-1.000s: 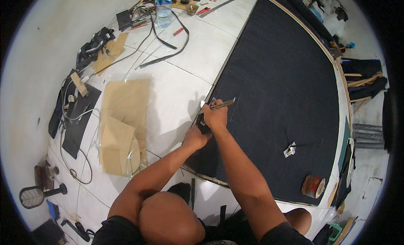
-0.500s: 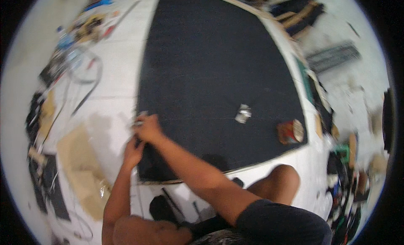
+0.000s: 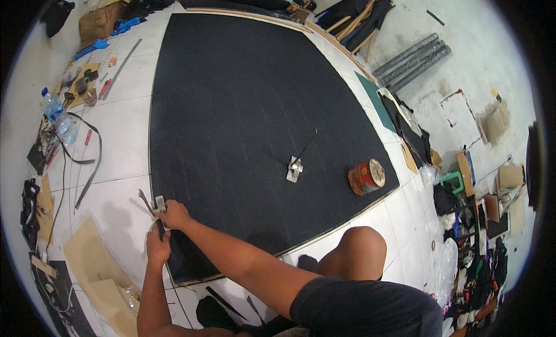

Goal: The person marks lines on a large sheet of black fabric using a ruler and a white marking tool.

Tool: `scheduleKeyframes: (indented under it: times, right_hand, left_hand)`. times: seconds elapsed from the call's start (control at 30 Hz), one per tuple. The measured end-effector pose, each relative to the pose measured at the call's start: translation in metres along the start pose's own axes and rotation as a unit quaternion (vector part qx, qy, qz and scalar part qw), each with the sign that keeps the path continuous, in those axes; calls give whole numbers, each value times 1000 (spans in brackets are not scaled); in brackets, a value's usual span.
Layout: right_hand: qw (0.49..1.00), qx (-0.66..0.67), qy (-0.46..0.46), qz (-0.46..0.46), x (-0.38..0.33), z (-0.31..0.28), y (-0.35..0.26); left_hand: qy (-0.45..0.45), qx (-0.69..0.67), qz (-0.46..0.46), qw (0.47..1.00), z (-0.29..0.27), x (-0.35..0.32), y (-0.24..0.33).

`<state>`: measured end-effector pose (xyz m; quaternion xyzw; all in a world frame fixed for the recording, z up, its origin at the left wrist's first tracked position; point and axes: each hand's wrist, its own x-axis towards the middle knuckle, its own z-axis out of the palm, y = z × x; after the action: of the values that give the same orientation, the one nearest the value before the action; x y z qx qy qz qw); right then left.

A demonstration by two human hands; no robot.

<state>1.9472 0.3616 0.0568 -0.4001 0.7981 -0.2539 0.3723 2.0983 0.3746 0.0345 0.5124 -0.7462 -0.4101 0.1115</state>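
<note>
Sheet (image 3: 249,117), black, lies on white floor (image 3: 124,128). We find the left hand (image 3: 158,248) at its left edge, near the lower-left corner, clamped on a dark piece (image 3: 160,227). Just beside it, the right hand (image 3: 176,215) touches a pale piece (image 3: 160,203); we cannot tell whether it grips. A thin strip (image 3: 146,201) juts alongside. We record a red can (image 3: 362,179) and a metal part (image 3: 294,170) on the sheet, and brown paper (image 3: 92,253) left of the left hand.
</note>
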Motion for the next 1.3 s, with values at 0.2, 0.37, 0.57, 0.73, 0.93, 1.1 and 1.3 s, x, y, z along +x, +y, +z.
scheduleKeyframes:
  times: [0.2,0.37,0.57,0.73,0.93,1.1,1.3]
  right_hand:
    - [998,-62,-2,-16,6,0,-5]
    - [996,-73,-15,49,-3,4,-33]
    - [969,-216,-107,-48,10,-20,-32]
    - [970,-135,-178,98,29,-14,-29]
    - [966,-170,-193,34,28,-8,-33]
    - [957,-104,-260,78,38,-12,-28]
    - [934,-228,-263,-82,39,-9,-17]
  left_hand:
    - [8,17,44,999,0,2,-9]
    - [18,8,32,999,-6,2,-7]
    - [71,-4,95,993,-8,3,-3]
    - [46,10,30,998,-9,4,-5]
    - [31,17,2,999,-11,1,-1]
    - [12,-8,-32,999,-14,1,7]
    - [28,-74,-69,994,-15,5,-2]
